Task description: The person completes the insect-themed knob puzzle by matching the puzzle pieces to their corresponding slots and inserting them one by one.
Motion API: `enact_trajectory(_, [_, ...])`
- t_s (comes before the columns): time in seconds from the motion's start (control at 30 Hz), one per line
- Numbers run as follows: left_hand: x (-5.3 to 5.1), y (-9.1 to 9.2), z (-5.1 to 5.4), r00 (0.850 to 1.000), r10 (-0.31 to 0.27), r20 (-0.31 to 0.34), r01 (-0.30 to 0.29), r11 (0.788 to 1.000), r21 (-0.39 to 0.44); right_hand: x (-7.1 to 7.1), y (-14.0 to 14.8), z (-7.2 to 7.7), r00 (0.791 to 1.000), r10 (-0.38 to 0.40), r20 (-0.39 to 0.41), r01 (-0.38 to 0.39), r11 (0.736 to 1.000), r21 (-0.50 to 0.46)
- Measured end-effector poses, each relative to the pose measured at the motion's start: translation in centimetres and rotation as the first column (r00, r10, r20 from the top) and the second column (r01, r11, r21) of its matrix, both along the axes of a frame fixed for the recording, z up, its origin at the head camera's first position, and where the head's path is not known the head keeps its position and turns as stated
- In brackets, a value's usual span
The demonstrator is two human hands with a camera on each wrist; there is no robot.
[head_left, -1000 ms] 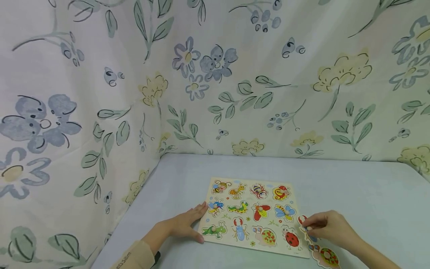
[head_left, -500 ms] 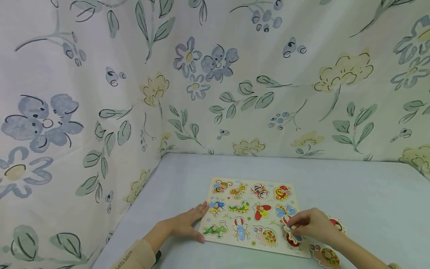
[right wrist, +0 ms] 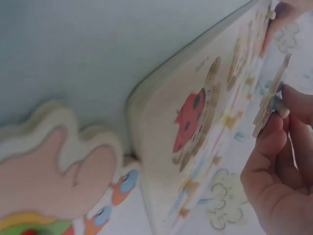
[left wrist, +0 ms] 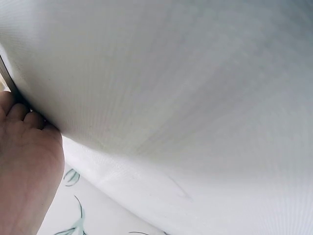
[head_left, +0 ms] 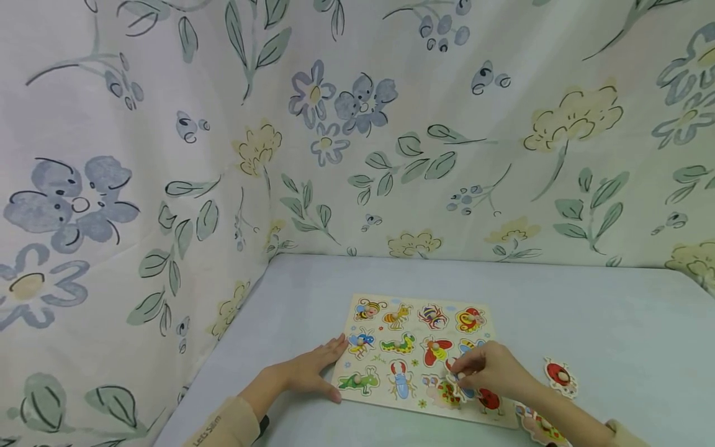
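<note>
A wooden peg puzzle board [head_left: 382, 398] printed with insects lies on the table. My left hand [head_left: 310, 370] rests at its left edge with fingers extended, touching the border. Between thumb and fingertips, my right hand [head_left: 488, 372] pinches a stag beetle puzzle piece [head_left: 454, 380] by its small peg. In the right wrist view the piece [right wrist: 270, 100] is tilted and raised off the board. It hangs over the snail outline [head_left: 444, 394], partly hiding it. The matching blue beetle outline [head_left: 400, 382] is to its left, the ladybug outline [head_left: 490, 401] to its right.
Right of the board, a red ladybug piece [head_left: 560, 376] lies on the white table [head_left: 631, 347]. A snail piece [head_left: 537, 424] lies at the board's lower right corner, partly behind my right forearm. A floral curtain [head_left: 391, 186] stands behind the table.
My right hand has lifted the stag beetle piece from beside the board and carried it left over the bottom row. The ladybug piece has come into view. My left hand stays put.
</note>
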State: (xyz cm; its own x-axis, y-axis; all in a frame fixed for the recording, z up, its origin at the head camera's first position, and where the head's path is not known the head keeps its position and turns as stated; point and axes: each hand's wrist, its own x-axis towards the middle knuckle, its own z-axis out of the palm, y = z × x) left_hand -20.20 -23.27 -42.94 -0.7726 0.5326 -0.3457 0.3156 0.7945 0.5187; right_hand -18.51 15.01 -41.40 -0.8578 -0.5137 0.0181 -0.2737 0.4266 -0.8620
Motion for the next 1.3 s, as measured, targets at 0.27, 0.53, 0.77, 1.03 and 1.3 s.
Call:
enact_trajectory(0.27, [-0.1,-0.1,-0.2,1.0,-0.006,-0.008,0.006,1.0,-0.003,-0.3,-1.7,-0.1,0.999,0.023,-0.022,-0.024,1.0,-0.016])
enact_trajectory(0.53, [-0.1,0.0,0.0,1.0,-0.005,-0.007,0.005,1.0,-0.004,-0.4,-3.2,0.0,0.998,0.049,-0.029,-0.049,0.999,-0.022])
enact_trajectory(0.77, [0.0,0.0,0.1,1.0,0.002,-0.001,-0.002,1.0,-0.004,-0.6,-4.9,0.0,0.998,0.048,-0.045,-0.048,0.999,0.001])
enact_trajectory(1.03, [0.0,-0.1,0.1,1.0,-0.007,-0.008,0.007,1.0,-0.009,-0.8,-6.9,-0.1,0.996,0.061,-0.058,-0.059,0.998,0.026])
enact_trajectory(1.3, [0.0,-0.1,-0.1,1.0,0.002,-0.002,-0.002,1.0,-0.008,-1.2,-8.0,-0.6,0.996,0.07,-0.059,-0.069,0.997,0.02])
